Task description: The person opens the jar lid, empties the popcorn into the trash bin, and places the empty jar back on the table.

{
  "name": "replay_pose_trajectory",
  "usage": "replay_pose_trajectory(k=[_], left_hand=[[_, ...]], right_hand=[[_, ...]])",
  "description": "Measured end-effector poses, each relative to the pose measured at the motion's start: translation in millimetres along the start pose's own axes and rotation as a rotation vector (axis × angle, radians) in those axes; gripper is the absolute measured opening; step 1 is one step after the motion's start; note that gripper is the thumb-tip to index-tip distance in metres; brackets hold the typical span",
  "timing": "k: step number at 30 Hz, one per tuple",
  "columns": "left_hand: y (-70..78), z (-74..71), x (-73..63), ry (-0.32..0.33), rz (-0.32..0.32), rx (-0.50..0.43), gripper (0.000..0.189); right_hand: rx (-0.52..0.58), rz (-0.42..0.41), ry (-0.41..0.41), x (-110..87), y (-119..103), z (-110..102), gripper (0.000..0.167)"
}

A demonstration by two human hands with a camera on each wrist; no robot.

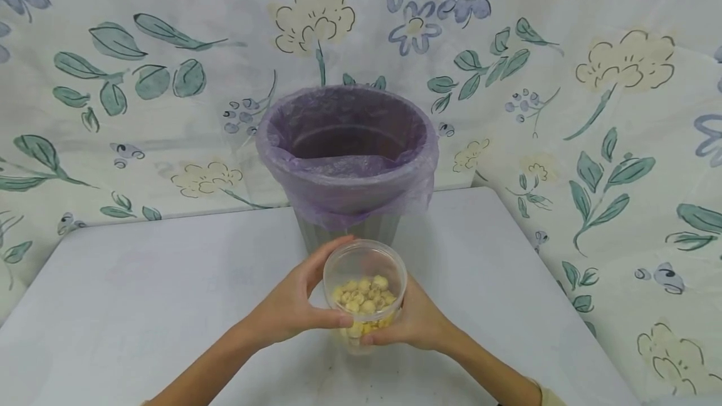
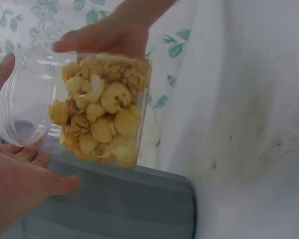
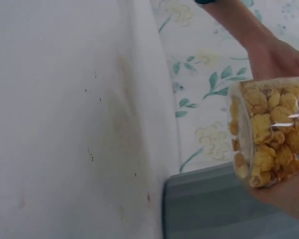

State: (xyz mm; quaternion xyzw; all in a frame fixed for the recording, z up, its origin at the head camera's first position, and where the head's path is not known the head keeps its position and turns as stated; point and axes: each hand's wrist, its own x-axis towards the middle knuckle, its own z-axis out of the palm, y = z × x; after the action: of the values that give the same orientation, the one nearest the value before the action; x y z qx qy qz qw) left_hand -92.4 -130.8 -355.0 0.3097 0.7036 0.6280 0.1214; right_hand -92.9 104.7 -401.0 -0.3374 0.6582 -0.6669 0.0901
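Observation:
A clear plastic jar of yellow popcorn is held between both hands, over the table in front of a bin. Around its upper rim are the thumb and fingers of my left hand. My right hand grips the jar lower on the right side, thumb across the front. Seen from the left wrist, the popcorn fills the lower part of the jar, with see-through space towards the rim. In the right wrist view the jar's flat base faces left. Some fingers are hidden behind the jar.
Just beyond the hands stands a grey ribbed bin, its mouth lined with a purple plastic bag. Small dark crumbs dot the white tabletop. A floral cloth hangs behind and to the right.

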Motion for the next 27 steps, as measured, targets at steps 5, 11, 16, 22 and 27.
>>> replay_pose_trajectory(k=[5, 11, 16, 22, 27], left_hand=[[2.1, 6.2, -1.8, 0.072, -0.006, 0.021, 0.096], [4.1, 3.1, -4.0, 0.112, 0.001, 0.019, 0.095], [1.6, -1.9, -9.3, 0.128, -0.004, 0.022, 0.093], [1.7, -9.9, -20.0, 0.153, -0.022, 0.048, 0.091], [1.8, -19.4, -34.7, 0.19, -0.062, 0.051, 0.09]], right_hand=[[-0.008, 0.006, 0.015, 0.0, 0, 1, 0.105], [0.004, 0.03, 0.037, -3.3, 2, -1, 0.107], [-0.038, 0.061, 0.082, -12.0, 4, -8, 0.107], [-0.094, 0.076, 0.126, -22.7, 8, -18, 0.107], [-0.123, 0.091, 0.15, -29.4, 11, -25, 0.107]])
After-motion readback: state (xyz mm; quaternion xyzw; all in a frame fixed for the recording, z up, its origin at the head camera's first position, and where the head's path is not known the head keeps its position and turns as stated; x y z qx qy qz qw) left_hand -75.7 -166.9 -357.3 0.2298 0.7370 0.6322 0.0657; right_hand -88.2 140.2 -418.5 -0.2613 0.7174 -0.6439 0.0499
